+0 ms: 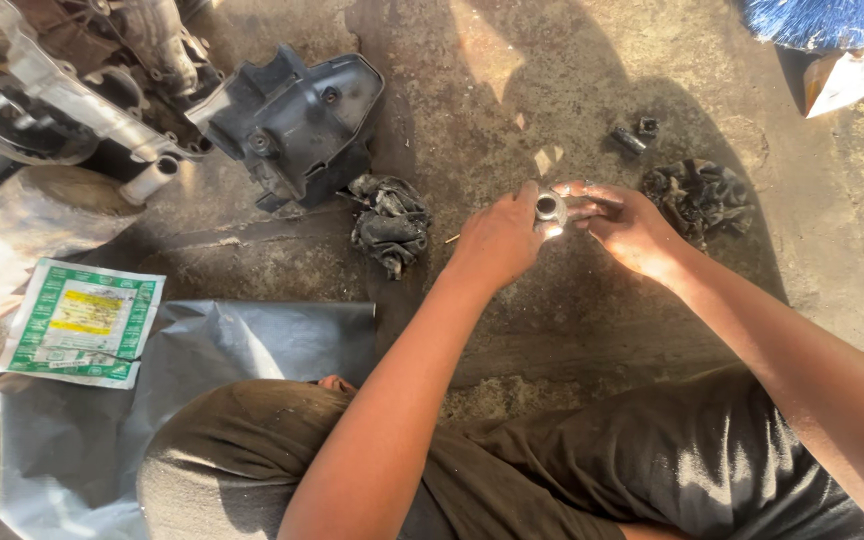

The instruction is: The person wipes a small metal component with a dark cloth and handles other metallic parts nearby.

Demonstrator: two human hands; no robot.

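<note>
Stained concrete floor [512, 90] in hard sunlight, crossed by deep shadows
</note>
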